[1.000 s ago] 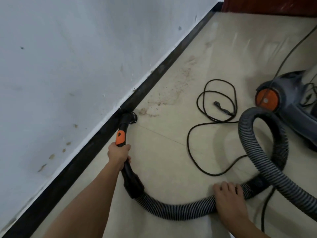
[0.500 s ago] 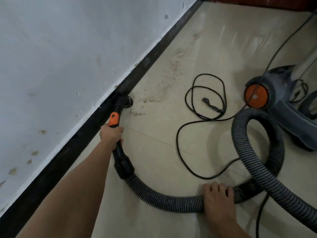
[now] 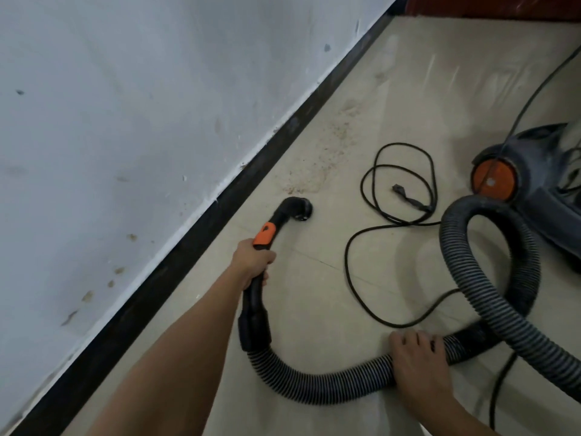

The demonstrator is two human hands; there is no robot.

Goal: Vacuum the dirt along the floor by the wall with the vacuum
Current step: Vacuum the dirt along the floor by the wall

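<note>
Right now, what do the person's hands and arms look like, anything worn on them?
Both are bare: the left hand and right hand wear no gloves, and no ring, watch or bracelet shows. The left forearm and right forearm are uncovered to the frame's edge, no sleeve in view.

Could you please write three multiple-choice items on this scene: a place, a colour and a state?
1. Where is the nozzle? A. on the floor, short of the dirt patch B. on the wall C. inside the coiled cord
2. What colour is the button on the handle? A. green B. orange C. white
3. What is the right hand doing? A. hanging idle B. holding the plug C. gripping the ribbed hose
Answers: 1 A, dirt lies just beyond it; 2 B, orange above the left hand; 3 C, fingers curl over the hose.
</note>
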